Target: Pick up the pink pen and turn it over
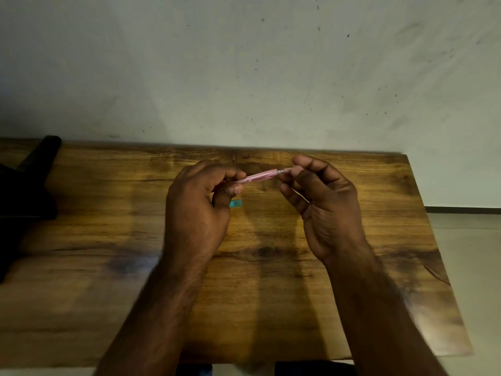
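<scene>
A thin pink pen is held level above the wooden table, near its far edge. My left hand grips the pen's left end, with fingers and thumb curled round the barrel. My right hand pinches the pen's silvery right tip between thumb and fingertips. A small teal piece lies on the table just below the pen, partly hidden behind my left thumb.
A dark object covers the table's far left corner. A stained pale wall rises right behind the table. The table's right edge drops to a light floor.
</scene>
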A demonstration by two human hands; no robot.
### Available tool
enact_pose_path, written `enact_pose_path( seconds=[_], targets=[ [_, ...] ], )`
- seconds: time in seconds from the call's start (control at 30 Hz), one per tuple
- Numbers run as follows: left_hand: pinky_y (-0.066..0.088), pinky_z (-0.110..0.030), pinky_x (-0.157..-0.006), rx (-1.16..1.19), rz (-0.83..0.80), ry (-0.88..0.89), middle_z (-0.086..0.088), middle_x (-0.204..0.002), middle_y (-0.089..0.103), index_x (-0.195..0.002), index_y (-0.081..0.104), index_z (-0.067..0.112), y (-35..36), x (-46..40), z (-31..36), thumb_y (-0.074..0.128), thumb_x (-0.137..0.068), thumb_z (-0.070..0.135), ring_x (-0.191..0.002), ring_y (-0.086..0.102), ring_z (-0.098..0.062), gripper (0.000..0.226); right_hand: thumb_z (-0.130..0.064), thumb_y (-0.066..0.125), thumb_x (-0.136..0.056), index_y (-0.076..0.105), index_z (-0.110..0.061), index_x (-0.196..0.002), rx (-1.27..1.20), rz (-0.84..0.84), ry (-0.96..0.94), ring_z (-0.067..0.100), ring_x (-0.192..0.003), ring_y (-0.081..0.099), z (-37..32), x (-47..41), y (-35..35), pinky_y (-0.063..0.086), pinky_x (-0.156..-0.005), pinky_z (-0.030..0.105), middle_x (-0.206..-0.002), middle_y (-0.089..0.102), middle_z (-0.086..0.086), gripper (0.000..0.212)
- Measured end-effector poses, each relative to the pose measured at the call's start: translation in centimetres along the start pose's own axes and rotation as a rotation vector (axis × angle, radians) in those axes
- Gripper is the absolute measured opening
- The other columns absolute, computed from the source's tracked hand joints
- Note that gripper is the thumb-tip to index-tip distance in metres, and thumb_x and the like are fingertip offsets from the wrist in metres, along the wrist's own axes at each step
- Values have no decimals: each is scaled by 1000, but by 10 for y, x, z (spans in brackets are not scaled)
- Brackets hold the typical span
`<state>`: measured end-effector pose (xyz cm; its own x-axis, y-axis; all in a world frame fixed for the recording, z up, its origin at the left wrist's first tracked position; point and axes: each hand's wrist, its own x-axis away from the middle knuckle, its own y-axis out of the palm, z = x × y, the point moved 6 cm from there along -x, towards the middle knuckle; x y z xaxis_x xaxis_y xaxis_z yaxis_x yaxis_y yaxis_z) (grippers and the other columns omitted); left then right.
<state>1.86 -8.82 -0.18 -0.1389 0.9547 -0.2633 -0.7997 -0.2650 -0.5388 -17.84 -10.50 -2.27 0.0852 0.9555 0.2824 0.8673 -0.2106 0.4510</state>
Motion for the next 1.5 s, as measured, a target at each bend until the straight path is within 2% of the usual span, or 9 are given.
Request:
enact_pose_path(
  seconds=[0.17, 0.43, 0.63, 0.93, 1.33, 1.43, 1.5],
  targets=[
    [58, -51, -83, -12, -14, -11, 10, -100, 72, -107, 80, 21, 0, 0, 1, 78, -89, 8, -98, 67, -20, 22, -1, 66, -93, 67, -7, -107, 3, -12, -10, 21, -87, 75, 0, 0, -1, 61, -74, 30, -90, 76, 6, 16],
    [59, -51, -82, -10, -10, -22, 8, -100, 73, -107, 80, 21, 0, 0, 1, 78, -89, 8, -97, 68, -20, 22, -10, 74, -80, 64, -7, -104, 13, -46, -58, 23, -86, 75, -2, 0, 2, 61, -76, 32, -88, 75, 8, 25],
    [58, -51, -81, -33, -10, -10, 6, -98, 73, -106, 80, 20, -1, 0, 2, 78, -89, 8, -95, 67, -22, 21, 5, 67, -93, 66, -8, -102, 101, -59, -97, 23, -87, 75, 0, -1, 2, 61, -77, 32, -87, 73, 6, 16],
    [58, -49, -79, -45, -19, -22, 5, -98, 74, -106, 80, 18, -1, 1, 1, 77, -89, 6, -95, 67, -22, 21, 6, 68, -92, 67, -8, -103, 148, -76, -105, 22, -88, 75, -2, -2, 2, 61, -78, 32, -92, 71, 12, 18],
    [59, -46, -77, -35, -28, -30, 9, -96, 71, -105, 80, 20, 4, 2, 0, 79, -87, 5, -92, 67, -17, 24, 4, 70, -90, 67, -5, -107, 230, -128, -140, 23, -93, 74, -6, -1, 1, 60, -79, 31, -90, 72, 2, 19],
    [60, -41, -77, -38, -36, -21, 9, -96, 71, -107, 80, 19, 6, 3, 3, 79, -87, 4, -91, 67, -14, 25, 3, 69, -91, 67, -5, -108, 227, -116, -145, 24, -94, 73, -6, -2, 0, 60, -79, 31, -90, 72, 2, 19],
    [58, -26, -77, -33, -39, -31, 12, -96, 70, -108, 79, 20, 8, 4, 6, 79, -87, 6, -90, 67, -5, 25, 2, 69, -91, 67, -6, -109, 192, -96, -134, 24, -94, 74, -6, -2, 0, 60, -80, 31, -90, 73, 3, 19]
  ],
)
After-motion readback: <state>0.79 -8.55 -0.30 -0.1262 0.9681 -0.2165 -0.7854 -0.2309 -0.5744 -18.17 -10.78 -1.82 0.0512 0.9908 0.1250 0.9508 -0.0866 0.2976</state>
